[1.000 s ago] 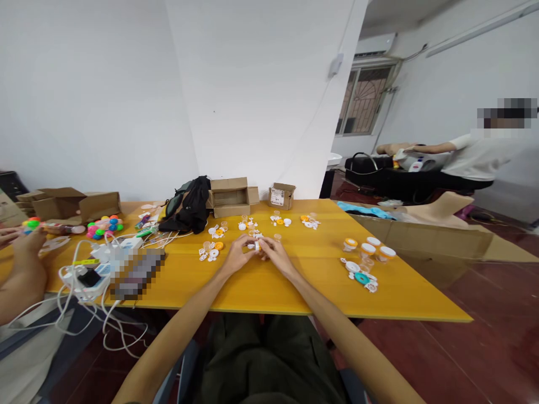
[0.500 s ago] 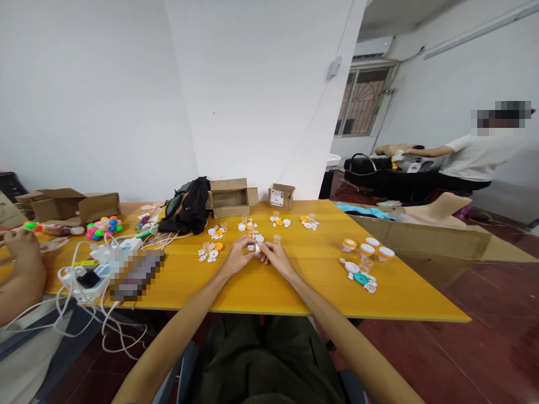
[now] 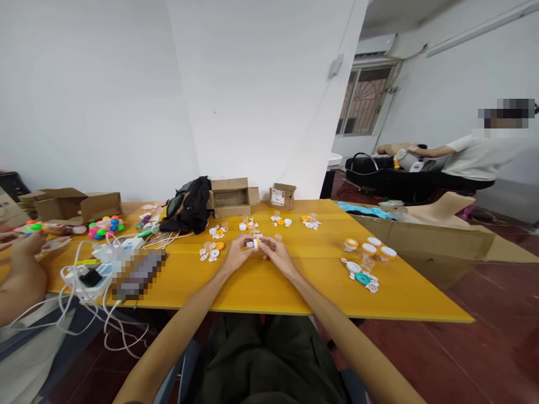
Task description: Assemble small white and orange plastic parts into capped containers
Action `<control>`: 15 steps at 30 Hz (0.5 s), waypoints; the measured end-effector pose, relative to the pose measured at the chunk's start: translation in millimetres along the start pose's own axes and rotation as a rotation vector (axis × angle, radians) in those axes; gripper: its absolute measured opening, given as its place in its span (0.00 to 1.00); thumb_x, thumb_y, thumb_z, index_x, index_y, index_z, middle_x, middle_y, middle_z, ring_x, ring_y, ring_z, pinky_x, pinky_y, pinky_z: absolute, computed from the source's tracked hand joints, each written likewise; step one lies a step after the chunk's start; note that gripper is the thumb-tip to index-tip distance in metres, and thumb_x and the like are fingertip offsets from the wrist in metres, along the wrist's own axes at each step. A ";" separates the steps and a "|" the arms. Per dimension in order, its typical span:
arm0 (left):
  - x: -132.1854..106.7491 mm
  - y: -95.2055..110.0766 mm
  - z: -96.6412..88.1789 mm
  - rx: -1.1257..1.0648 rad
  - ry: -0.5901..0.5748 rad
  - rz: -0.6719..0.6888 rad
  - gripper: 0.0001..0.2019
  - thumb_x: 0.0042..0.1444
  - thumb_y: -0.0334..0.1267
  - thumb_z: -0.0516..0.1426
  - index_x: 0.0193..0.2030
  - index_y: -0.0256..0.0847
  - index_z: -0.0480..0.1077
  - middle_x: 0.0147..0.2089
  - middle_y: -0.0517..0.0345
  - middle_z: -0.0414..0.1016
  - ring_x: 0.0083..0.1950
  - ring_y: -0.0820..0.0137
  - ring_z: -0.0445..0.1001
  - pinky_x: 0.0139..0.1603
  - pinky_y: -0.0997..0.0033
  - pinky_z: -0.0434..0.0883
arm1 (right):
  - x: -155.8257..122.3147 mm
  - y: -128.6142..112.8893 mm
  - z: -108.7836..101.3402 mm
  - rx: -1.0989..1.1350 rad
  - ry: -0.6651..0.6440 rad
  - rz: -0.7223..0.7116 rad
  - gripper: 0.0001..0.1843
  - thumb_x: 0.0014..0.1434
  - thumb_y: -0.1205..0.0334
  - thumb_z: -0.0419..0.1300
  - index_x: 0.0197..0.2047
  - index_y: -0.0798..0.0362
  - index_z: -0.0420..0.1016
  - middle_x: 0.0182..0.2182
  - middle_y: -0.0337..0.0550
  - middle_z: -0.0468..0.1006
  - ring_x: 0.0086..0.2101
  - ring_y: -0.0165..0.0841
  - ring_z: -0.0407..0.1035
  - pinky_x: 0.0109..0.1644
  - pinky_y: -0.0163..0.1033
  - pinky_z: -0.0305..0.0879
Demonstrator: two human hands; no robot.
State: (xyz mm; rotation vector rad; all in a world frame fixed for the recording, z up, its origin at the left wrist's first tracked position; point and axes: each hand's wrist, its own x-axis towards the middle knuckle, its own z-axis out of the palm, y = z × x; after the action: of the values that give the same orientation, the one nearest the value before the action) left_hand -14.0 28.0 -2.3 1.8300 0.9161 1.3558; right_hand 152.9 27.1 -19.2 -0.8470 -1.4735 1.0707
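At the far left I see another person's hand (image 3: pixel 25 245) on the table (image 3: pixel 303 283), near a cluster of coloured balls (image 3: pixel 105 226). Moving right, I find a loose set of white and orange parts (image 3: pixel 214 253) with a clear cup, a similar set just behind it, and more beyond my hands; I judge these sets to be work left over, since their pieces lie apart. My left hand (image 3: pixel 237 255) and right hand (image 3: pixel 273 255) meet in the middle, fingers closed around a small white-and-orange piece (image 3: pixel 256 244) between them, so I take this unit as partway along, though my fingers hide the details. To the right stand one jar with an orange lid (image 3: pixel 351 245) and three jars with white lids (image 3: pixel 368 249); capped as they are, I count those four as done. In front of them lies a set with a teal ring (image 3: pixel 362 279), unassembled as far as I can tell. The small cardboard box (image 3: pixel 282 196) at the back carries a white label whose print I cannot read.
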 end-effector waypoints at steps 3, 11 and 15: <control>-0.2 0.1 0.3 -0.032 -0.010 -0.035 0.12 0.46 0.34 0.65 0.39 0.39 0.75 0.42 0.52 0.81 0.43 0.64 0.79 0.48 0.64 0.75 | -1.0 -2.4 1.0 0.044 -0.016 -0.011 0.20 0.47 0.49 0.67 0.42 0.49 0.79 0.39 0.44 0.82 0.36 0.37 0.75 0.34 0.38 0.73; -2.6 -1.3 -0.1 0.025 -0.041 0.013 0.10 0.47 0.34 0.65 0.39 0.39 0.76 0.42 0.53 0.80 0.44 0.64 0.78 0.50 0.61 0.75 | -0.5 -5.7 0.9 0.010 -0.013 0.026 0.19 0.47 0.45 0.66 0.33 0.52 0.81 0.27 0.41 0.81 0.26 0.33 0.71 0.30 0.38 0.70; -4.0 1.7 -0.2 0.063 -0.067 0.039 0.10 0.47 0.32 0.64 0.39 0.40 0.77 0.41 0.54 0.79 0.44 0.65 0.77 0.50 0.62 0.75 | -1.1 -7.4 0.5 -0.023 -0.033 0.036 0.23 0.47 0.39 0.64 0.27 0.53 0.79 0.19 0.39 0.75 0.22 0.31 0.68 0.27 0.36 0.67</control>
State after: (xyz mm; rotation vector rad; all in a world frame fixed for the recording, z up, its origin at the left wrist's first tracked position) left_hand -14.8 23.8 -2.8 1.9380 0.9019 1.2945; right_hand 152.9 23.5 -12.7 -0.8783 -1.5062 1.1008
